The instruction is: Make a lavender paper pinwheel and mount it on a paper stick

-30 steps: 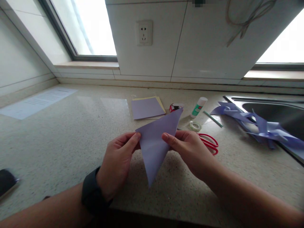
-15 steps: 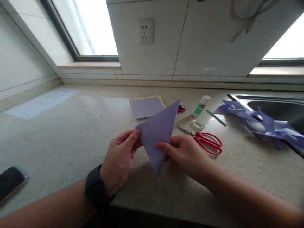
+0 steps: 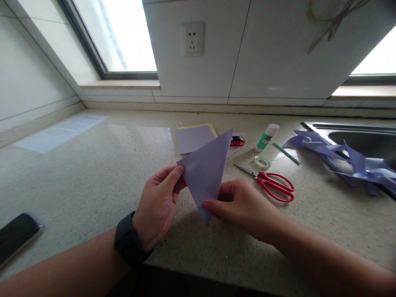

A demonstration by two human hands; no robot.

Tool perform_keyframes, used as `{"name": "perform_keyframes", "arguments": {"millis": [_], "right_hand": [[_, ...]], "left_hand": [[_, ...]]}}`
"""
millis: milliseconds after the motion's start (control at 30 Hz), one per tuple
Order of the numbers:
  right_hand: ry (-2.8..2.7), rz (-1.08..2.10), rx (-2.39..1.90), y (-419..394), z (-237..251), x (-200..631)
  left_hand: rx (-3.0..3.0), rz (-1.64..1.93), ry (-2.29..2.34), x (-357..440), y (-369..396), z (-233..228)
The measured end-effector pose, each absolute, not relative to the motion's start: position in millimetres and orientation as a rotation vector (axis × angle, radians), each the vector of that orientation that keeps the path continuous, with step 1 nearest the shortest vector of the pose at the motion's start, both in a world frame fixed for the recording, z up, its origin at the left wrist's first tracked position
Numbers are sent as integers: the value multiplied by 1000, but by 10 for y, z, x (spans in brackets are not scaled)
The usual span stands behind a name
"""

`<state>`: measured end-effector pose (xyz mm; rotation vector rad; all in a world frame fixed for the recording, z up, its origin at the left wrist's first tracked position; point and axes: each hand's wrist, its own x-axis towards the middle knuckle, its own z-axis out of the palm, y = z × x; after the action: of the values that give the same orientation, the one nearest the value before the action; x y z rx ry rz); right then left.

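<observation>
A purple sheet of paper [image 3: 206,167], folded into a triangle, is held up above the counter between both hands. My left hand [image 3: 161,198] pinches its left corner between thumb and fingers. Lower down, my right hand [image 3: 238,206] grips the right edge close to the bottom point, thumb in front and fingers behind. Beyond the triangle lies a stack of purple and yellow paper [image 3: 194,138]. Red-handled scissors [image 3: 272,183] rest to the right of the paper, near my right hand, with a roll of clear tape [image 3: 261,163] just behind them.
A glue stick [image 3: 267,138], a green straw [image 3: 286,153] and a small red-and-black box [image 3: 237,140] lie farther back. Folded purple paper pinwheels [image 3: 355,163] sit by the sink [image 3: 321,125] at right. At left are a printed sheet [image 3: 62,132] and a dark phone-like object [image 3: 18,235].
My right hand has slid down the triangle's right edge toward its bottom point. My left hand keeps its pinch on the left corner. The whole view has shifted slightly.
</observation>
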<state>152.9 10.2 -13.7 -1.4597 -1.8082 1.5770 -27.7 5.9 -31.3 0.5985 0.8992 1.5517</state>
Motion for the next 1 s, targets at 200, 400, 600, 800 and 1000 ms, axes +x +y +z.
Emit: {"name": "perform_keyframes", "arguments": {"millis": [200, 400, 600, 800, 1000], "right_hand": [[-1833, 1613, -1494, 89, -145, 1541], [-1888, 1626, -1469, 81, -104, 1542], [-1933, 1652, -1396, 60, -101, 1534], [-1920, 1609, -1459, 55, -81, 1528], [-1980, 1576, -1427, 46, -50, 1511]], "left_hand": [[605, 1570, 882, -275, 77, -307], [607, 1570, 911, -278, 67, -283], [614, 1579, 882, -282, 66, -269], [631, 1587, 892, -292, 86, -229], [635, 1607, 881, -313, 104, -199]]}}
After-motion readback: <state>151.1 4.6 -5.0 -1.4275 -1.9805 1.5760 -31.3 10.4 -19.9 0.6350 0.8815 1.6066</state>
